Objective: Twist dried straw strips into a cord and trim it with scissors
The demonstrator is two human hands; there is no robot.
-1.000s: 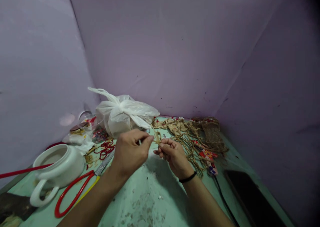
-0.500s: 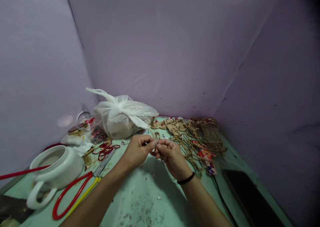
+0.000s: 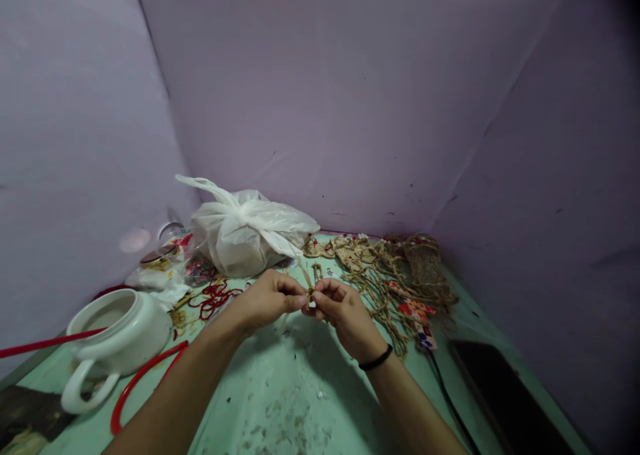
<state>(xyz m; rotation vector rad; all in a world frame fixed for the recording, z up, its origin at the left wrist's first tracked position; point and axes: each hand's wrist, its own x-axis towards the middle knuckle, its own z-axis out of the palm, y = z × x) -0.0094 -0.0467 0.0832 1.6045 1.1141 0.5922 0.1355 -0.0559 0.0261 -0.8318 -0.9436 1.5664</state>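
My left hand [image 3: 273, 299] and my right hand [image 3: 343, 311] meet in a pinch above the middle of the table. Between their fingertips is a small knotted bit of tan jute twine [image 3: 311, 289], its loose strands pointing up and away from me. Thumbs and forefingers of both hands press on it; the other fingers curl under, so part of the twine is hidden. A black band circles my right wrist. Just beyond and to the right lie braided jute pieces [image 3: 350, 251] with red and white beads and a tangle of loose jute cords [image 3: 380, 301].
At left stand a white ceramic pot [image 3: 123, 331] and red-handled scissors [image 3: 120, 401], partly behind my left forearm. Red cord [image 3: 217, 299] lies near a tied white plastic bag [image 3: 245, 235]. A dark phone-like slab [image 3: 500, 388] and black cable [image 3: 445, 395] are at right. Purple walls enclose the table.
My left forearm has shifted and now covers the scissor blades and yellow handle. The fingertips have drawn slightly apart, showing more of the knotted twine. The view has moved slightly.
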